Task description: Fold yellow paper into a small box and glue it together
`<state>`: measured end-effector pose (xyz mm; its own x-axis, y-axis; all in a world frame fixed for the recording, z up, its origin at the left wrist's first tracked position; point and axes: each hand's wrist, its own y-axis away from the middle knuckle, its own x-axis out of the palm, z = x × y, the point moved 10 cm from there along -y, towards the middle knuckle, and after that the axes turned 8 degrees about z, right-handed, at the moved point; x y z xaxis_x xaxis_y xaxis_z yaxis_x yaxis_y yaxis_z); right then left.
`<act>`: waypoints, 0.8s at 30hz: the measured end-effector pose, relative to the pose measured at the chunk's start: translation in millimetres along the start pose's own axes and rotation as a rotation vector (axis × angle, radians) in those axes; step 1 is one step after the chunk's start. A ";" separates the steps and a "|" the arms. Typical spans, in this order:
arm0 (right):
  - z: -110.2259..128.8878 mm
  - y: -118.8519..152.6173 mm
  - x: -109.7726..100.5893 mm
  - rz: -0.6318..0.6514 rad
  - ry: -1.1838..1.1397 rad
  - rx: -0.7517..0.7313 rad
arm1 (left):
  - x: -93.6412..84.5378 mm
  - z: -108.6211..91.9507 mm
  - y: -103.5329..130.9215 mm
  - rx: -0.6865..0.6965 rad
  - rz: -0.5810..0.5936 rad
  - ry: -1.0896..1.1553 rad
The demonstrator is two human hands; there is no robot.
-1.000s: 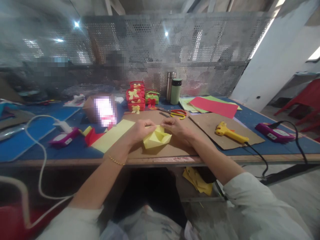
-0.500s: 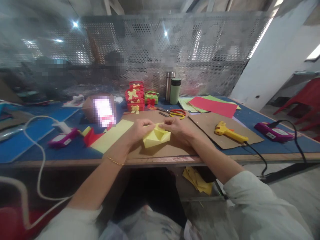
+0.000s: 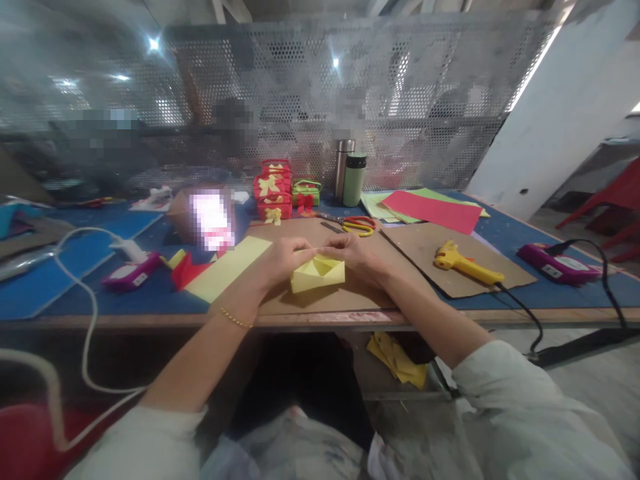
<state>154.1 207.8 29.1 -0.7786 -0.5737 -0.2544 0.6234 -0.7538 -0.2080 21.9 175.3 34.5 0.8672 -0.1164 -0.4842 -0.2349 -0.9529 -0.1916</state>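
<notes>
A small folded yellow paper box [image 3: 318, 277] is between my hands, above the brown cardboard at the table's near edge. My left hand [image 3: 291, 259] pinches its far left edge. Its far right edge is pinched by my right hand [image 3: 351, 253]. The thumbs and fingertips almost meet at the far side, where the fingers hide part of the rim. Beyond my hands lie scissors [image 3: 358, 226] with red and yellow handles. A flat pale yellow sheet [image 3: 231, 268] lies by my left wrist.
A yellow glue gun [image 3: 466, 264] rests on cardboard at right, its cord hanging off the edge. Red boxes with bows [image 3: 273, 190], a green box [image 3: 306, 193] and a green bottle [image 3: 355, 180] stand behind. Purple power sockets [image 3: 557, 263] and a lit phone [image 3: 211, 219] flank the work.
The fingertips of both hands have drawn closer together over the far edge of the paper box, and its near wall sits more level. The whole view has shifted slightly.
</notes>
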 end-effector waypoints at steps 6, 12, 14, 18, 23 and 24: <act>5.6 4.2 -8.2 -0.068 -0.023 -0.046 | -7.2 9.4 -2.4 -0.011 -0.087 0.075; 2.5 6.4 -13.6 -0.123 -0.082 -0.033 | -14.0 11.3 -5.3 -0.008 -0.123 0.147; 1.9 5.0 -14.2 -0.116 -0.089 -0.027 | -14.8 9.9 -5.0 0.002 -0.126 0.191; 4.9 3.1 -17.3 -0.113 -0.067 -0.030 | -15.6 6.7 -3.3 0.013 -0.134 0.248; 7.8 3.6 -18.3 -0.125 -0.089 -0.028 | -17.4 5.6 -3.4 0.022 -0.150 0.239; 8.0 3.7 -18.7 -0.131 -0.086 -0.030 | -18.3 6.3 -3.6 0.021 -0.158 0.225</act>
<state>170.3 213.2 40.6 -0.8559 -0.4972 -0.1420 0.5169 -0.8149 -0.2624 4.2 182.7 38.7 0.9691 -0.0282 -0.2452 -0.0958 -0.9586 -0.2683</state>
